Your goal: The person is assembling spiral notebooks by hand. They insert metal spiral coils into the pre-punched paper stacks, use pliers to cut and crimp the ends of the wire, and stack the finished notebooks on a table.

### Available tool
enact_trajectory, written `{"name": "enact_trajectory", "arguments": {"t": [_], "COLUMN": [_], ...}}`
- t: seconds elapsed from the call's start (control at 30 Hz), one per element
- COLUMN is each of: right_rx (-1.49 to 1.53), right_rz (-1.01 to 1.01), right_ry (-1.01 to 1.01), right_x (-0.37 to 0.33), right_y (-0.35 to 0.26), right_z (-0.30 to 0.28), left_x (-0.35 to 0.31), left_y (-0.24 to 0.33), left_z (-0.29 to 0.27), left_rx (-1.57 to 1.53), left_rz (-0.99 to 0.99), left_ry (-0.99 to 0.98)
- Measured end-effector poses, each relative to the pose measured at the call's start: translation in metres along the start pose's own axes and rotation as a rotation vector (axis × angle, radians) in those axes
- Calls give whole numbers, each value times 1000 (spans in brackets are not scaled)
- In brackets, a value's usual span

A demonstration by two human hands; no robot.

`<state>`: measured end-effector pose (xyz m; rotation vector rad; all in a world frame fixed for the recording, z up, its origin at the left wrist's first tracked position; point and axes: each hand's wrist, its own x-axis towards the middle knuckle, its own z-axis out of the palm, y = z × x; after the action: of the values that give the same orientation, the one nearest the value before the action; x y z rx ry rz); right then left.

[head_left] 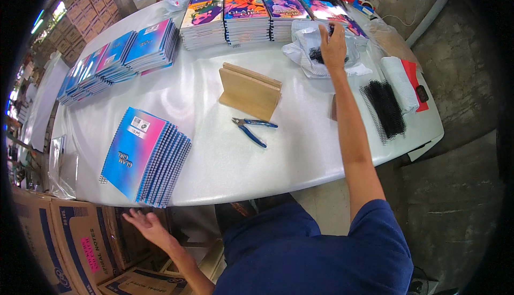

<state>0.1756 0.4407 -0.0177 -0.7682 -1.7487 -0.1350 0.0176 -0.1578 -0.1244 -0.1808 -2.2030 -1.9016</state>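
Observation:
My right hand (334, 48) is stretched far over the table above a crumpled white wrapper (302, 48) with black wire coils (317, 55) in it. Its thumb and fingers are apart; a dark patch shows between them, and I cannot make out what it is. My left hand (148, 227) is open and holds nothing, just off the near table edge. Closest to it is a stack of blue and pink spiral notebooks (136, 153). Blue-handled cutting pliers (251, 129) lie mid-table, before a brown board stand (250, 94).
Blue-pink notebooks (144, 46) lie fanned at the left. Stacks of colourful notebooks (246, 13) line the back. At the right are loose black coils (383, 107) and a white roll (399, 83). Cardboard boxes (85, 241) stand below the table at left.

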Motion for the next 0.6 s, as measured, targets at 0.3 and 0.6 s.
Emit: {"name": "enact_trajectory", "arguments": {"t": [0.3, 0.6], "right_rx": [76, 9], "right_rz": [-136, -41], "right_ry": [-409, -892], "right_x": [-70, -199], "right_y": [-95, -192], "right_z": [-70, -95], "left_x": [-20, 19], "left_y": [-19, -37], "left_z": [40, 28], "left_rx": [338, 622], "left_rz": [-24, 58], "left_ry": [43, 91]}}
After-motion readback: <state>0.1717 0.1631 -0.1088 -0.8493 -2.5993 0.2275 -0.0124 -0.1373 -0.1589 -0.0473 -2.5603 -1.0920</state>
